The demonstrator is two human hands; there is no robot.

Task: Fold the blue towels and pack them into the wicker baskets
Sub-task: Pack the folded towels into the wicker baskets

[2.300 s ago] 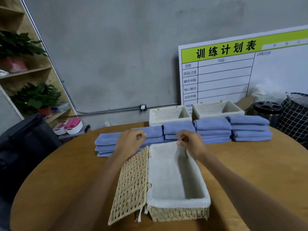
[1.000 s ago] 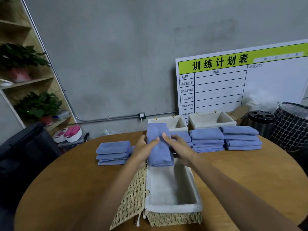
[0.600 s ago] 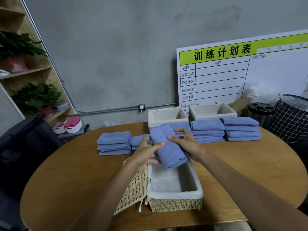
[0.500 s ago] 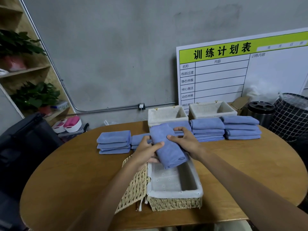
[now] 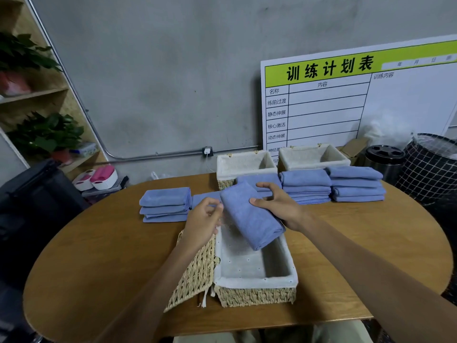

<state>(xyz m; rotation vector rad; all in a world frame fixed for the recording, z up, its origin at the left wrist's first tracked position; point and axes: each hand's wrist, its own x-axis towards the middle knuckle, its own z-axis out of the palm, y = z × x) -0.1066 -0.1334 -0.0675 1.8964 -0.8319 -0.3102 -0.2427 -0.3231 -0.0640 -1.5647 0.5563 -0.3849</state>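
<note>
One folded blue towel (image 5: 249, 216) lies tilted at frame center, its lower end dipping into the far part of the open lined wicker basket (image 5: 254, 283). Right hand (image 5: 279, 206) touches the towel's right edge, fingers spread, thumb on top; left hand (image 5: 205, 216) sits at its left edge, fingers loosely curled, grip unclear. More towel stacks (image 5: 331, 185) sit upper center-right.

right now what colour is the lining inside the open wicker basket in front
White, or off-white: the fabric lining of the near wicker basket, seen in the head view.
</note>
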